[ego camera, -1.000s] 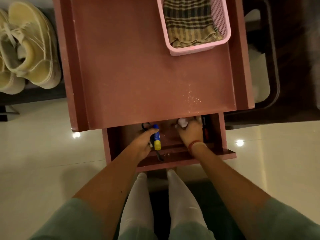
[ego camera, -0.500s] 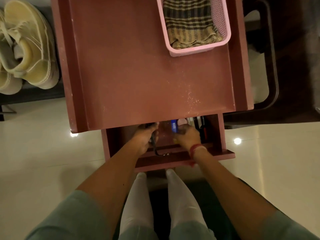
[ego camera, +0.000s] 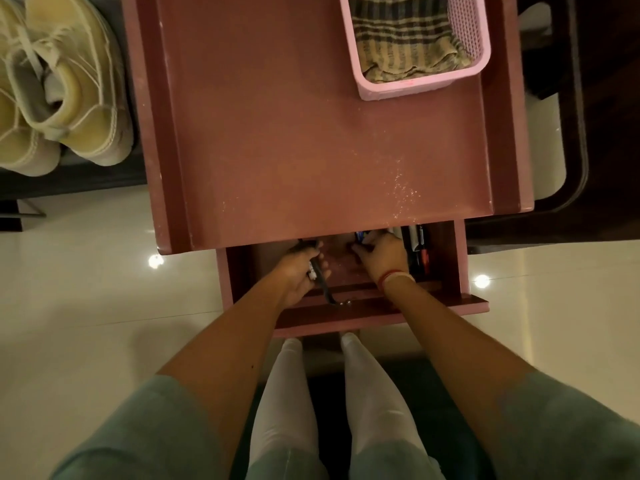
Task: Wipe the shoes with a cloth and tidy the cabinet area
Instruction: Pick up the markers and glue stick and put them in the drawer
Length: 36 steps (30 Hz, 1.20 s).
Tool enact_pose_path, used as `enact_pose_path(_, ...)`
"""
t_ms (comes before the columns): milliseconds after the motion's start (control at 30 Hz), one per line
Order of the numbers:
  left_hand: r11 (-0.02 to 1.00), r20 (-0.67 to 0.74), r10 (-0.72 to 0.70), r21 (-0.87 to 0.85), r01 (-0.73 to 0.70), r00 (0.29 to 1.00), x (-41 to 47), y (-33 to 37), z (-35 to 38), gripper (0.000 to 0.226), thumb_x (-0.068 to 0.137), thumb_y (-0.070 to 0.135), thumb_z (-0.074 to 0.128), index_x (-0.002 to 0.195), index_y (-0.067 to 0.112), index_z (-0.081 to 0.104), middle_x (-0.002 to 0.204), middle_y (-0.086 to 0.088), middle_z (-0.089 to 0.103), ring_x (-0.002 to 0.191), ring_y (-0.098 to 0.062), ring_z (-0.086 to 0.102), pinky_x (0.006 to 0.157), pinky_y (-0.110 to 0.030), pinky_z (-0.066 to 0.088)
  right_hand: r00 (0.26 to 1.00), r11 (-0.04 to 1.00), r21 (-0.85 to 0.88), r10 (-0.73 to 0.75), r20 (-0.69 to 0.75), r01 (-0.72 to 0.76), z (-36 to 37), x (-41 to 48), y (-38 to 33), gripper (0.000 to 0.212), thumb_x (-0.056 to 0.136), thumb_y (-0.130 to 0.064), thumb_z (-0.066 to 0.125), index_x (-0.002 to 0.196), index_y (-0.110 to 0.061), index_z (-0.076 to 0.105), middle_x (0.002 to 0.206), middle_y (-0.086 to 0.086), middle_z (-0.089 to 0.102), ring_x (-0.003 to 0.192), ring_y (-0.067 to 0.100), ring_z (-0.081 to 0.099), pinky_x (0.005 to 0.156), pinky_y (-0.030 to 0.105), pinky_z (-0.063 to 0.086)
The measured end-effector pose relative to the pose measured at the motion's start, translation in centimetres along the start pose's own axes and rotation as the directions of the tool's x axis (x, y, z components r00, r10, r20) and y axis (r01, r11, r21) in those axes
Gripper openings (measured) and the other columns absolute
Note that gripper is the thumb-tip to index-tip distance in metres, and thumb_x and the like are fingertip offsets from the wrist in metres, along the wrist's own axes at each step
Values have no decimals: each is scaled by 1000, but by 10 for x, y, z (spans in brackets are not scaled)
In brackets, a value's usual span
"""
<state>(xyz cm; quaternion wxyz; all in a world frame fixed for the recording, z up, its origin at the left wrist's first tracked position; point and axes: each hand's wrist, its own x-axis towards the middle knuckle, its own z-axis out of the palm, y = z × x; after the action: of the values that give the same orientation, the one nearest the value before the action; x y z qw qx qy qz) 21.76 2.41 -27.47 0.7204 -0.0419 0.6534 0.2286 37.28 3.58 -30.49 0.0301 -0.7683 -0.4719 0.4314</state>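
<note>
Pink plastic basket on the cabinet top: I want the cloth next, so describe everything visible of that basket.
The rectangular pink plastic basket has perforated mesh walls and a smooth rim. It stands upright on the right side of the reddish-brown cabinet top, its far end cut off by the frame. A crumpled brown-and-dark checked cloth fills it. Nothing else touches it.

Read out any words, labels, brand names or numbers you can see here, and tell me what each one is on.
No text here can be read.
pink basket: faint reddish mark on the front rim, too blurred to read.
dark object in the left hand: small white patch, too small to read.
pens in the drawer: markings too small to read.
</note>
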Motion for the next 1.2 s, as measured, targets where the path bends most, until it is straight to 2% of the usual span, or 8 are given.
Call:
enact_pose_path(100, 997, 8, 57, 44, -58, 998, -6, -4, -1, 20, 99, 3, 42, 112, 9, 56, 88, -4, 61, 75, -15, 58, 72, -33, 50, 965, 967, 252, -18, 262, -50, -1, -42, -16, 20, 78, -26, 74, 91, -12, 67, 90, 3, 67, 85, 16, 62, 73, 25, 50)
enact_pose_path(167, 997, 13, 73, 30, -74, 997, -10, -7, 0, 22, 99, 2, 43, 113, 11, 58, 88, -3, 63, 76, -14, 57, 71, -32, 49, 936, 972, 234, -48, 347, -37, 2, -68, -22, 17, 76, -21, 76, 89, -13, 68, 82, 3, 67, 76, 15, 61, 70, 25, 51)
enact_pose_path(300, 995, -1, 83, 48, -82, 997, -14, -8, 4, 16, 95, 3, 52, 96, 15, 63, 88, -3, 67, 82, -15, 64, 81, -38, 53, 985, 990, 12, -140, 105, 139, 5, -84, -27, 16, 80, -14, 69, 95, -10, 65, 85, 8, 68, 78, 19, 63, 72, 29, 52)
enact_pose_path(600, 998, -19, 55, 33, -54, 998, -5, -5, 10, 21, 85, 6, 69, 103, 9, 60, 101, -6, 65, 86, -13, 63, 66, -25, 56, 963, 930, -269, -210, 167, 249, -6, -61, -24, 20, 83, -24, 61, 80, -4, 61, 81, 15, 65, 77, 30, 63, 65, 31, 48)
enact_pose_path(767, 1000, -148, -15, -29, 11, 989, 4, -6, 3, 19, 94, -1, 53, 83, 15, 56, 87, -4, 59, 72, -13, 58, 65, -29, 51, 987, 907, -393, -122, 101, 153, 1, -34, -7, 14, 84, -17, 60, 86, -3, 63, 90, 19, 67, 87, 36, 63, 71, 36, 49)
enact_pose_path(967, 998, -117, -27, -56, 21, 993, 6, -5, -14, 27, 101, 4, 34, 93, 11, 59, 94, -6, 58, 88, -19, 59, 86, -40, 46, 988, 848, -512, -79, 130, 135, 20, -1, -7, 20, 91, -8, 47, 103, 0, 62, 104, 20, 66, 98, 36, 63, 79, 39, 51)
enact_pose_path(1100, 1000, -97, 3, -24, -6, 995, -1, -7, -25, 26, 96, -7, 41, 114, 6, 55, 96, -7, 60, 99, -22, 57, 87, -41, 49, 993, 944, -311, -94, 74, 113, 13, -8, -11, 19, 85, -16, 64, 95, 0, 65, 98, 20, 67, 92, 34, 63, 77, 36, 49)
enact_pose_path(1200, 999, -91, 2, -35, -5, 996, -12, -12, -29, 11, 93, -1, 54, 99, 7, 59, 99, -10, 61, 96, -23, 59, 76, -36, 53, 989, 976, 207, -88, 118, 62, 10, -41, -24, 21, 80, -6, 70, 100, -1, 67, 97, 15, 68, 89, 22, 62, 82, 32, 51)
